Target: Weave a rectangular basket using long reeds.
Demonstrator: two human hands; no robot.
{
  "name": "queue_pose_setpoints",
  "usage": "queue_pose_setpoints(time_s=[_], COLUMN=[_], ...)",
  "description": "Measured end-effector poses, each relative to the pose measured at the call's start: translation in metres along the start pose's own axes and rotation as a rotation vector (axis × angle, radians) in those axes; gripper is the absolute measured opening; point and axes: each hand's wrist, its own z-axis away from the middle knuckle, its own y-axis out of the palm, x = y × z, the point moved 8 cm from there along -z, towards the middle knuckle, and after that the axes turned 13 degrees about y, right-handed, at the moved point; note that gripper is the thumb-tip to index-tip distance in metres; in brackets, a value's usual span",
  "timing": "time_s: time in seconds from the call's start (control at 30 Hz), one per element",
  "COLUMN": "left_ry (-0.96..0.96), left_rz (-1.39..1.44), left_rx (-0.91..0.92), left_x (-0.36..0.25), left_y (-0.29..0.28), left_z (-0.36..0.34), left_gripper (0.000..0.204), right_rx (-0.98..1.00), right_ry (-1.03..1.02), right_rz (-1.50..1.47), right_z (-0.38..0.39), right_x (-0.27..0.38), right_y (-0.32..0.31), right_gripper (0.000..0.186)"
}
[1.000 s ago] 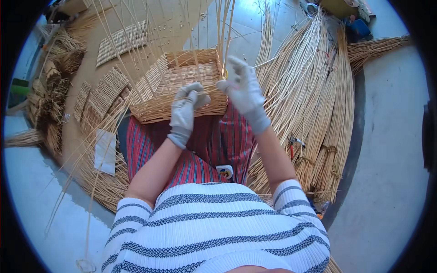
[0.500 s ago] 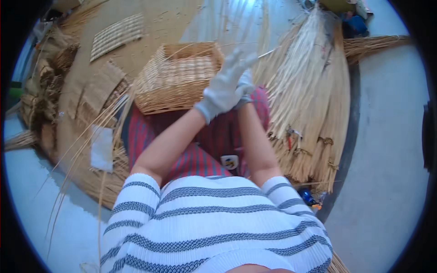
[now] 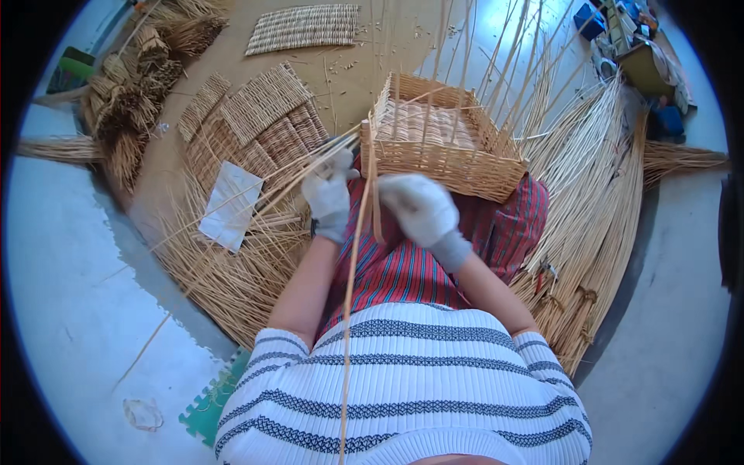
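Note:
A rectangular woven basket (image 3: 446, 159) rests tilted across my lap, with long upright stakes rising past its walls. My left hand (image 3: 327, 203), in a grey-white glove, is closed around thin reed strands (image 3: 291, 186) at the basket's near left corner. Just below the near wall is my right hand (image 3: 421, 209), gloved too and slightly blurred. Its fingers are curled beside a flat upright strand (image 3: 375, 190); what they grip, if anything, is hidden. A long strand (image 3: 353, 287) hangs from that corner down over my striped top.
Woven mats (image 3: 267, 101) and a white sheet (image 3: 231, 205) lie at left, over loose straw. Another mat (image 3: 302, 29) lies farther off. Straw bundles (image 3: 128, 101) are stacked far left. Pale reeds (image 3: 581, 217) spread along my right, with a small red-handled tool (image 3: 545, 275) on them.
My hands, earlier close together at the basket's right side with the left fingers stretched, are now apart at its near left corner. The view has shifted, so the basket appears farther right.

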Motion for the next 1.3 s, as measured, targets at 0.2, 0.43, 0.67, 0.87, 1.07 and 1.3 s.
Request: queue_pose_setpoints(time_s=[0.2, 0.43, 0.67, 0.87, 1.07, 1.3], left_ry=[-0.161, 0.100, 0.307, 0.232, 0.148, 0.408], left_rz=[0.286, 0.321, 0.303, 0.433, 0.641, -0.111], left_rx=[0.512, 1.137, 0.691, 0.366, 0.228, 0.179], left_x=[0.022, 0.007, 0.031, 0.059, 0.060, -0.004], left_y=[0.002, 0.073, 0.083, 0.088, 0.089, 0.075], left_z=[-0.020, -0.072, -0.065, -0.062, -0.054, 0.003], left_gripper=[0.038, 0.070, 0.049, 0.032, 0.040, 0.045], right_rx=[0.234, 0.108, -0.467, -0.381, -0.464, -0.540], right_ry=[-0.204, -0.131, 0.615, 0.031, 0.096, 0.668], right_rz=[0.441, 0.372, -0.667, 0.265, -0.642, -0.852], right_z=[-0.029, 0.015, -0.018, -0.166, -0.047, 0.039], right_x=[0.070, 0.037, -0.126, -0.015, -0.082, -0.207], right_y=[0.074, 0.013, -0.050, -0.038, -0.071, -0.082], right_gripper=[0.019, 0.022, 0.025, 0.057, 0.042, 0.022])
